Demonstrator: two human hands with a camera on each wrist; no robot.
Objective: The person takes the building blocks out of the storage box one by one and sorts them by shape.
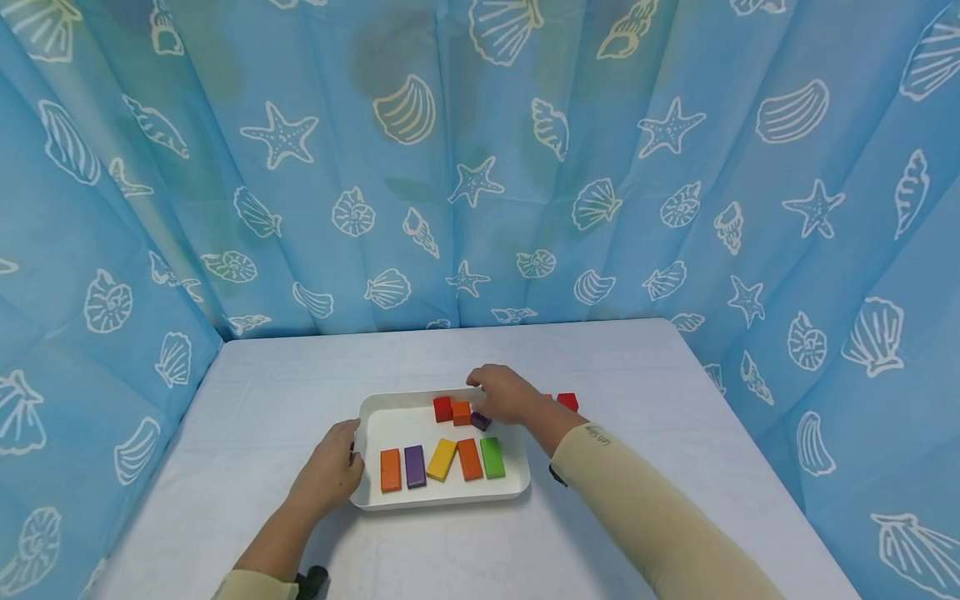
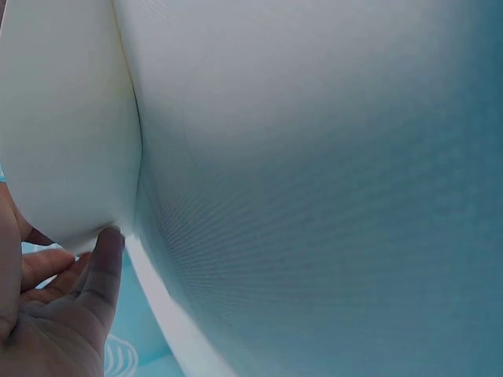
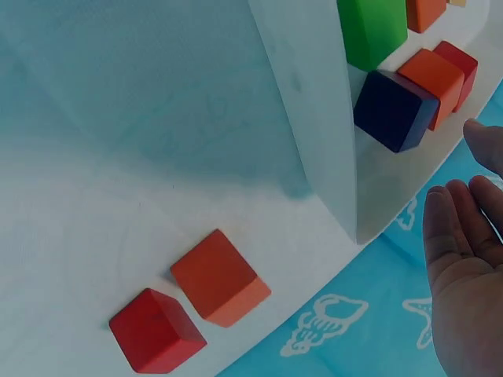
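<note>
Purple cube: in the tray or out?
In. The right wrist view shows the purple cube inside the wall of the white tray, next to an orange cube.

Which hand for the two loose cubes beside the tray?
Right, probably: the right hand appears empty and is nearer the loose red cube and orange cube; the left hand grips the opposite end of the tray.

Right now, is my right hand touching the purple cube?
Apart: the right wrist view shows a plain gap between your right hand and the purple cube.
</note>
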